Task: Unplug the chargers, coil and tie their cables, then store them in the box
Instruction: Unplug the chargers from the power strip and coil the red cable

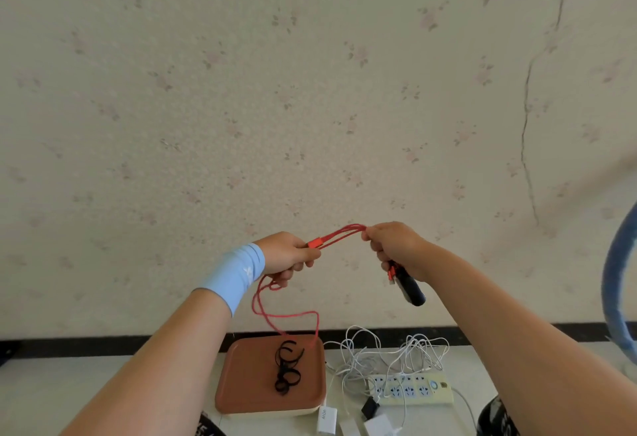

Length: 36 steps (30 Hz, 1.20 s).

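Observation:
A red charging cable (339, 233) is stretched in several strands between my two raised hands. My left hand (287, 254), with a blue wristband, grips the strands near a red connector. The cable's loose loop (275, 315) hangs from it down to the box. My right hand (393, 246) pinches the folded end of the strands and also holds a black charger (410, 289) with red plug ends beside it. The box (241, 380) with a brown lid lies on the floor below, and black cable ties (287, 370) rest on the lid.
A white power strip (413, 389) lies right of the box with tangled white cables (386, 353) over it. White charger bricks (327, 418) and a black plug (369, 407) lie in front. A blue hoop (617, 284) stands at the right edge. A wallpapered wall is behind.

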{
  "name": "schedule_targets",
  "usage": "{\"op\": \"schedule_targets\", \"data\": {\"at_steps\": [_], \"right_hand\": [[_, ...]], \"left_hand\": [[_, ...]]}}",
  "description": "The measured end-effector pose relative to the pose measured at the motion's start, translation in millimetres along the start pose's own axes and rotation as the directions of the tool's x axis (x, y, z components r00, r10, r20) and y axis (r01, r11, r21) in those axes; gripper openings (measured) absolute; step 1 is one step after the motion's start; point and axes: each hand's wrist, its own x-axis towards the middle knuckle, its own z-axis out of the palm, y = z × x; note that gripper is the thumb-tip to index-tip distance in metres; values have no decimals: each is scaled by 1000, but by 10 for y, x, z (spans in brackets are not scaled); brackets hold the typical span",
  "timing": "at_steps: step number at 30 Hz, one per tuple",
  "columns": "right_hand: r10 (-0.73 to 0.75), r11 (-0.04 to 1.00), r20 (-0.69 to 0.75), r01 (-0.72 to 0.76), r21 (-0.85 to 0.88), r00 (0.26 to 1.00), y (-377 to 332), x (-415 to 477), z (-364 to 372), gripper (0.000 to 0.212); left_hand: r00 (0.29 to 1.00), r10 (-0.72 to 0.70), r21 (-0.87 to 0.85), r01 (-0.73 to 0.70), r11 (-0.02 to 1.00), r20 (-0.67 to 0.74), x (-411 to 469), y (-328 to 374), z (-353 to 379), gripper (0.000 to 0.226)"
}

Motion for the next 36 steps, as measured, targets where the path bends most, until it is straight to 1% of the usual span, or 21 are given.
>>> {"op": "schedule_targets", "data": {"at_steps": [3, 5, 6, 7, 8, 9, 10, 12, 14, 15, 17, 18, 20, 22, 23, 25, 28, 31, 32, 34, 36], "right_hand": [[6, 1000, -180, -10, -21, 984, 5, 65, -9, 25], [-15, 998, -270, -3, -63, 963, -11, 107, 0, 29], [-4, 999, -301, -6, -32, 954, -20, 117, 1, 30], [19, 1000, -313, -15, 16, 950, -16, 124, -4, 30], [36, 999, -301, -26, 37, 953, -7, 112, -18, 29], [41, 999, -271, -35, 26, 962, 4, 99, -29, 28], [45, 999, -234, -45, 2, 971, 16, 82, -34, 27], [70, 997, -178, -73, -12, 981, 42, 47, -13, 26], [109, 993, -135, -101, 62, 985, 64, 22, 29, 22], [103, 991, -93, -94, 92, 990, 83, 21, 46, 19], [57, 991, 27, -60, 122, 998, 94, -2, 84, 19], [31, 990, 94, -44, 132, 995, 80, -35, 108, 23], [6, 994, 185, -27, 110, 983, 45, -87, 175, 44], [-2, 1000, 186, 4, -11, 983, 1, -128, 246, 63], [-10, 996, 156, 24, -88, 988, -3, -137, 265, 66], [-29, 986, 116, 47, -157, 993, -7, -137, 252, 60], [-16, 994, 83, 25, -108, 996, -4, -111, 171, 48], [38, 991, 11, -36, -127, 999, 37, -74, 181, 19], [42, 990, -6, -42, -138, 999, 57, -64, 187, 16], [28, 984, 8, -26, -175, 1000, 65, -67, 178, 24], [-12, 953, 57, 29, -300, 998, 64, -91, 129, 31]], "left_hand": [[998, -53, -64, 50, 997, -38, 24, -55, -36, 34], [996, -75, -9, 75, 997, -38, 34, -73, -45, 37], [996, -88, 9, 88, 996, -22, 33, -79, -39, 38], [995, -100, -16, 100, 995, -1, 33, -88, -24, 38], [994, -107, -100, 108, 989, 19, 40, -102, -5, 35], [995, -100, -236, 104, 966, 29, 44, -112, 18, 32], [997, -77, -393, 82, 916, 29, 49, -116, 38, 30], [1000, -15, -646, 25, 763, 20, 76, -107, 77, 29], [1000, 19, -774, -12, 633, 0, 114, -74, 131, 27], [1000, 20, -809, -22, 587, -13, 126, -47, 157, 25], [999, 17, -849, -43, 527, -40, 130, 15, 223, 23], [998, 17, -860, -58, 507, -57, 132, 49, 264, 23], [996, 26, -876, -92, 474, -91, 125, 144, 357, 22], [992, 44, -884, -129, 450, -122, 144, 213, 439, 23], [990, 53, -884, -142, 445, -132, 155, 234, 469, 23], [988, 57, -891, -155, 426, -144, 177, 240, 485, 24], [980, 54, -916, -196, 349, -189, 194, 228, 466, 25], [977, 106, -950, -203, 239, -183, 175, 274, 470, 27], [977, 115, -954, -200, 225, -177, 168, 292, 478, 27], [978, 99, -954, -202, 220, -184, 172, 300, 468, 28], [979, 50, -951, -206, 233, -200, 188, 280, 404, 29]]}}
